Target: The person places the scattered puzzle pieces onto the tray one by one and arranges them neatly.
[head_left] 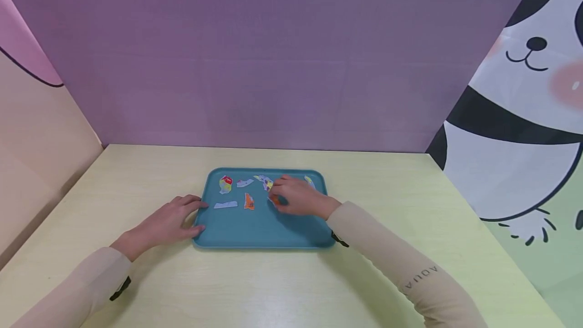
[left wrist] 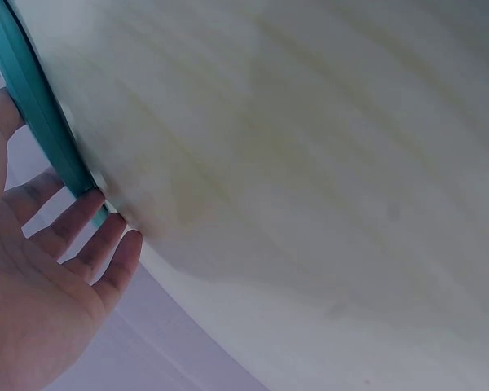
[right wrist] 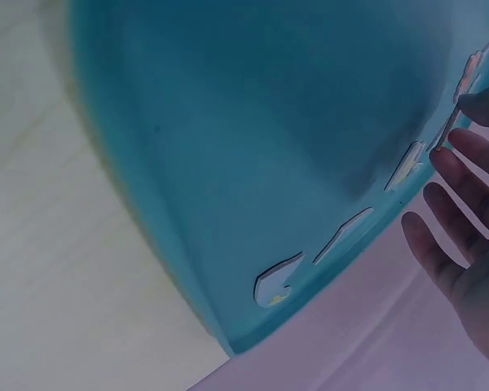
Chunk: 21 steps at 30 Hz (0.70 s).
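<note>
A blue-green tray (head_left: 255, 232) lies on the table, holding flat, irregular cut-out pieces like puzzle parts. My left hand (head_left: 170, 220) rests at the tray's left rim with fingers spread, thumb and fingertips touching the edge. Over the tray's upper right half, my right hand (head_left: 296, 196) pinches a thin puzzle piece (right wrist: 447, 129) between thumb and fingertips. Orange shows on it in the head view; the fingers hide much of it. Just left of those fingers lies a white, yellow and purple piece (head_left: 264, 181). An orange piece (head_left: 249, 201) sits farther left.
Toward the tray's left are a red-and-yellow piece (head_left: 225, 184), a small purplish piece (head_left: 244, 183) and a long pale strip (head_left: 225, 205). Another pale piece (head_left: 309, 181) lies near the far right corner. A purple wall panel (head_left: 273, 65) rises behind the light wooden table (head_left: 218, 287).
</note>
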{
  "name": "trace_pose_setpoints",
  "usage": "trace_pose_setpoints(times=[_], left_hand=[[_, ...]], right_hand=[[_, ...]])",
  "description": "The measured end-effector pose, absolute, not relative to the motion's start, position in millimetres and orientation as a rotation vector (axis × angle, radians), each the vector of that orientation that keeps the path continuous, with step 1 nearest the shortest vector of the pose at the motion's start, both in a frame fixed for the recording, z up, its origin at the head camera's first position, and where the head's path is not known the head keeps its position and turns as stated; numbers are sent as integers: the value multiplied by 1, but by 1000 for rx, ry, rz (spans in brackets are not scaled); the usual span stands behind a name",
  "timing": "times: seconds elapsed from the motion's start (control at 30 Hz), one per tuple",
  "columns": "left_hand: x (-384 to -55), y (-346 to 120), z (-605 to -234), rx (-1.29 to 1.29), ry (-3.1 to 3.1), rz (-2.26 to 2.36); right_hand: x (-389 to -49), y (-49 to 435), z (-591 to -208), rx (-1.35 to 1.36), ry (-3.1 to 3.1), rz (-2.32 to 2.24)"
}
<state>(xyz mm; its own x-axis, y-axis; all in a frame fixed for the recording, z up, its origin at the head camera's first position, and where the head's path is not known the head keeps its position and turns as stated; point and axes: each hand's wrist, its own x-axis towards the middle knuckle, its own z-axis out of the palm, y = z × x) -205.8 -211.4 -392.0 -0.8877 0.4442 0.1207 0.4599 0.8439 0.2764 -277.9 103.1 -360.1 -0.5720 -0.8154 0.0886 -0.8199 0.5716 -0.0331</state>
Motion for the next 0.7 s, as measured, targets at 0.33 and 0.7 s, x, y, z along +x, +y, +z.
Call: trace_pose_setpoints(times=[0.33, 0.7], left_hand=[[-204, -211, -391, -733, -2940, -474], [-206, -212, -394, -732, -2936, -471]], right_hand=[[-281, 98, -365, 1426, -2746, 107], [-282, 95, -370, 1394, -2768, 81]])
